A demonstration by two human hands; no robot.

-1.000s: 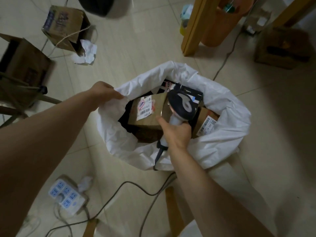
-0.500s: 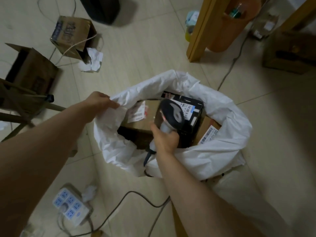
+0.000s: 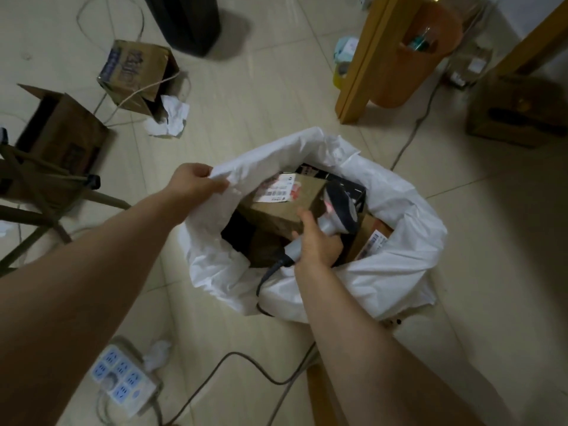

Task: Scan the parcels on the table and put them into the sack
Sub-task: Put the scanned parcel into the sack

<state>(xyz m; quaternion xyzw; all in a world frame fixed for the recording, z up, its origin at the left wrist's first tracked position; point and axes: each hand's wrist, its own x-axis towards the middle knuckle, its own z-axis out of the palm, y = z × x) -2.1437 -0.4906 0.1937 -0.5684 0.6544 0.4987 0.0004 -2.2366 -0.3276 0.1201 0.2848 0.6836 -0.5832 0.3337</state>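
Left hand (image 3: 192, 182) pinches at arm's length; right hand (image 3: 318, 244) grips, thumb extended

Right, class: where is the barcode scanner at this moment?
In the head view, just right of centre, the scanner is gripped by the right hand over the open white sack, its head beside the labelled brown box.

What the sack and the hands keep from sight

The right hand (image 3: 316, 245) wraps the scanner (image 3: 339, 207) handle and covers most of it, and the scanner head blocks much of the black box (image 3: 356, 189) just beyond. Between the two hands, the print on the brown parcel (image 3: 276, 210) label is too small to read. Right of the right hand, the sack (image 3: 384, 272) rim hides all but a corner of a labelled parcel (image 3: 373, 241). Far beyond the left hand (image 3: 193, 182), the dark bin (image 3: 187, 23) is cut by the top edge.
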